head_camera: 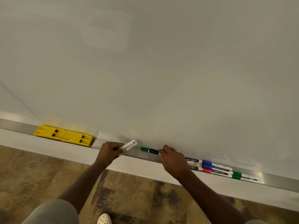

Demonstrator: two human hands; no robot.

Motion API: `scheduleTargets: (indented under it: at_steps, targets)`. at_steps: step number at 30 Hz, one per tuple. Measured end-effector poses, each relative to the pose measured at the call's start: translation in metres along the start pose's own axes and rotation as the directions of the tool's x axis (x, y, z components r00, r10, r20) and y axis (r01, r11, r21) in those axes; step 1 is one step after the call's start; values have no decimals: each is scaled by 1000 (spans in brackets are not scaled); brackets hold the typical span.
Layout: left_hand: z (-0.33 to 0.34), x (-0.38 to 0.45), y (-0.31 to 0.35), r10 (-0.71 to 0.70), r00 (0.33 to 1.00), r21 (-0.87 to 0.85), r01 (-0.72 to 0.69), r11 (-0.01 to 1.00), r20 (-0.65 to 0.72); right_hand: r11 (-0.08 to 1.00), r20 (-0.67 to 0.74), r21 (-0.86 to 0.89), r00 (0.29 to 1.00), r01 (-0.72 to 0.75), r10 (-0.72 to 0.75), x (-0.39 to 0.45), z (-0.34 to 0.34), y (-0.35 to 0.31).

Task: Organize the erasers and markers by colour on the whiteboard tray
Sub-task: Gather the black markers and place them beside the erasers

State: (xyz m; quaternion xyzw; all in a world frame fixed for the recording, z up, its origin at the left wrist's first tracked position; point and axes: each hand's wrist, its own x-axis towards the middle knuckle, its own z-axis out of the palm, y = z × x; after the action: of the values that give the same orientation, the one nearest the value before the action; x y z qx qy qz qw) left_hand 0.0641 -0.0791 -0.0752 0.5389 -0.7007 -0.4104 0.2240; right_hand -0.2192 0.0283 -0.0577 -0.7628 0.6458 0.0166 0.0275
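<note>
My left hand grips white-barrelled markers just above the metal whiteboard tray. My right hand is closed on markers whose green cap and black cap stick out to the left along the tray. Two yellow erasers lie end to end at the tray's left. To the right of my right hand lie more markers: two blue-capped, one red-capped, two green-capped, and black-labelled barrels partly hidden by my hand.
The whiteboard surface rises above the tray. A pale ledge runs below the tray. Below that is a mottled brown floor, with my shoe and knee visible.
</note>
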Motion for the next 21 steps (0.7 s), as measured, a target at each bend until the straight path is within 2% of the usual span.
scheduleTargets:
  at_steps: [4,9,15,21]
  targets:
    - [-24,-16,-7,-201,974,-264,169,950,-100,1000,11,26,1000,18,-18,26,-2,-31]
    - [-57,-34,-19,-350,931,-551,241,799,-101,998,-3,56,1000,30,-29,65,7,-76]
    - [-103,-44,-42,-485,868,-702,279,656,-108,996,19,86,999,38,-40,116,15,-136]
    - [-153,-41,-72,-507,856,-717,293,632,-98,994,31,107,999,22,-26,160,21,-194]
